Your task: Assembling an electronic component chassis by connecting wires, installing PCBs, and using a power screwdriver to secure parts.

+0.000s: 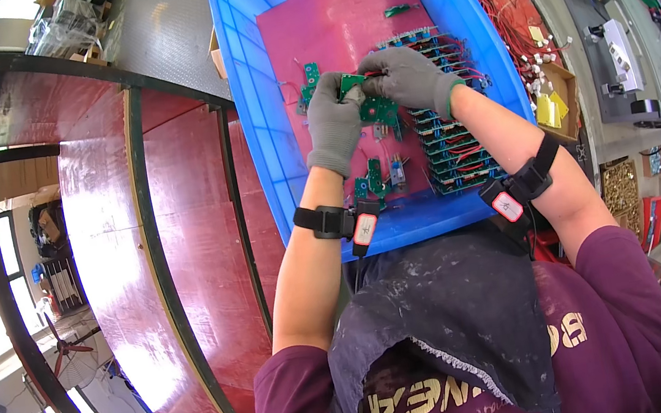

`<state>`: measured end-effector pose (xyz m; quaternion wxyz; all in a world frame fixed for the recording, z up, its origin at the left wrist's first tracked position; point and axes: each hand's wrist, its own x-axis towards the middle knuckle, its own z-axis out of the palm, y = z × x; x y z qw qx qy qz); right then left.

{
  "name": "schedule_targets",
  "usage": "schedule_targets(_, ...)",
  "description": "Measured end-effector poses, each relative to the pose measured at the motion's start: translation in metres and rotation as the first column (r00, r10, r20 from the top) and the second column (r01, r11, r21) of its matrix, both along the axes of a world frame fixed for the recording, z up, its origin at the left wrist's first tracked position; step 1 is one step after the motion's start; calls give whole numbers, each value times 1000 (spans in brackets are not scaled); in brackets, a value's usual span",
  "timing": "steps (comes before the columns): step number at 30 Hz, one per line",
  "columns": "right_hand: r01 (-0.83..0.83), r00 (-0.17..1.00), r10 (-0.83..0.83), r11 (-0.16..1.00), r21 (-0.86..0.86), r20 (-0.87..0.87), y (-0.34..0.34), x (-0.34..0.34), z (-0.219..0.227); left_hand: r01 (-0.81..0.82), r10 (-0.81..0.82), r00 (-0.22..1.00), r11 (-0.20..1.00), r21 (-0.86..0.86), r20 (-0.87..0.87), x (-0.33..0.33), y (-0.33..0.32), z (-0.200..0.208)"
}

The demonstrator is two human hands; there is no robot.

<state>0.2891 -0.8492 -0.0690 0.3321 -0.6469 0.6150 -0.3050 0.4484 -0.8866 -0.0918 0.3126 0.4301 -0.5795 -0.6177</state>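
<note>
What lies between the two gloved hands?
A small green circuit board, held in the left hand, lies between it and the right hand; the head view shows this.

A small green board [352, 82] is held in the left grip [333, 125], partly hidden by the gloved fingers from where I stand. It's up inside the blue tub [258, 132], above another green board. Red wire [372, 74] shows just beside it, at the right grip [405, 78]; I can't tell whether they join.
</note>
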Motion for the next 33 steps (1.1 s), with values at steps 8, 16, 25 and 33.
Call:
schedule_targets(8,239,967,-232,969,60,-107,-4,18,-6,-97,368,762,878,-469,533,-14,12,-1)
schedule_targets(16,80,993,-66,986,-148,102,-5,-3,-6,242,-209,970,895,374,-126,16,-3,14)
schedule_targets(25,-105,973,78,987,118,216,1,-11,-4,344,-91,830,859,-378,550,20,-9,31)
schedule_targets(33,116,941,-69,985,-126,331,6,-12,2,152,-166,981,978,145,97,10,18,56)
